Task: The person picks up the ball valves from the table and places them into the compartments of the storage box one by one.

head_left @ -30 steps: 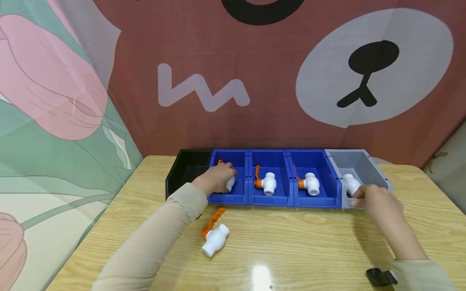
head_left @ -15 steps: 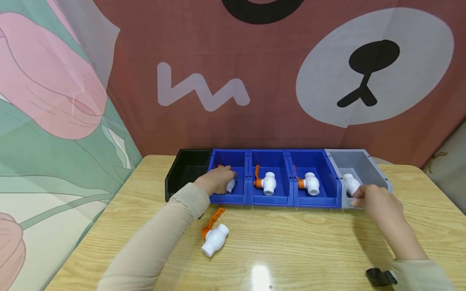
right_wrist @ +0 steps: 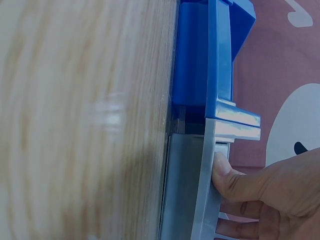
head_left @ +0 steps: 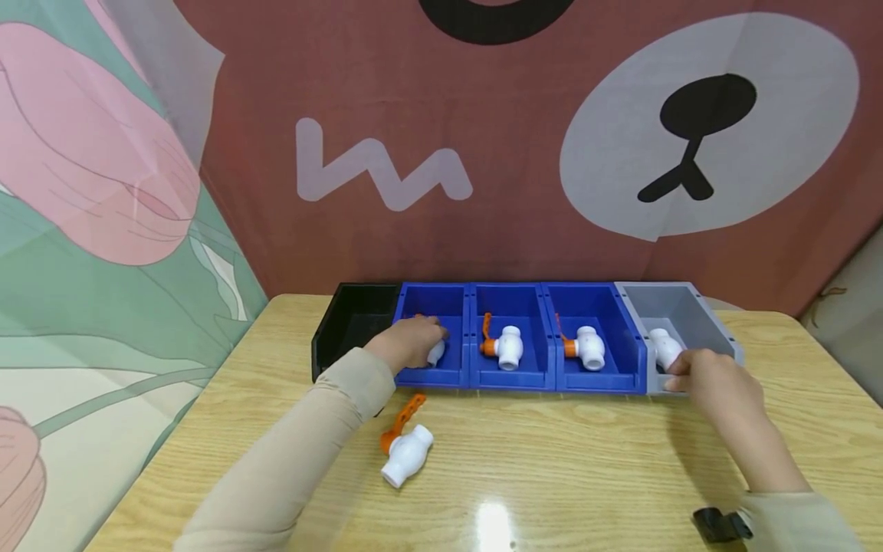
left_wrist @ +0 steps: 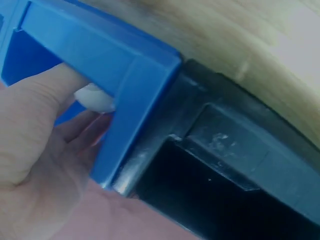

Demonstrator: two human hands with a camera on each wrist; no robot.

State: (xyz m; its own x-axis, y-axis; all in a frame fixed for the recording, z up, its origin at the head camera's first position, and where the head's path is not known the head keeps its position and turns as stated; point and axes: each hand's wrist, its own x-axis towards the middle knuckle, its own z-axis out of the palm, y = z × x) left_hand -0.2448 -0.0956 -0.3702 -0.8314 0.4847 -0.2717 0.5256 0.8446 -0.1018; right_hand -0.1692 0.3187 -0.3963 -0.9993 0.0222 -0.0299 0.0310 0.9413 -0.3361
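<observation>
My left hand (head_left: pixel 407 342) reaches into the leftmost blue bin (head_left: pixel 451 377) and grips a white ball valve (head_left: pixel 436 353), mostly covered by the fingers. In the left wrist view, thumb and fingers lie around that valve's white end (left_wrist: pixel 94 98). Over the grey bin (head_left: pixel 704 307) at the right, my right hand (head_left: pixel 720 387) holds the lower end of another white ball valve (head_left: pixel 665 349); no handle shows on it. From the right wrist view, the thumb sits just behind the grey bin's front wall (right_wrist: pixel 202 195), the fingers curled beyond it.
Ball valves with orange handles lie in the middle blue bin (head_left: pixel 510 349) and right blue bin (head_left: pixel 591 349). One more valve (head_left: pixel 407 456) lies on the wooden table (head_left: pixel 566 475) in front. A black bin (head_left: pixel 366 314) ends the row at left. Patterned cloth (head_left: pixel 510 253) hangs behind.
My left hand has shifted very slightly over the valve in its bin. The right hand and the other valves stay where they were.
</observation>
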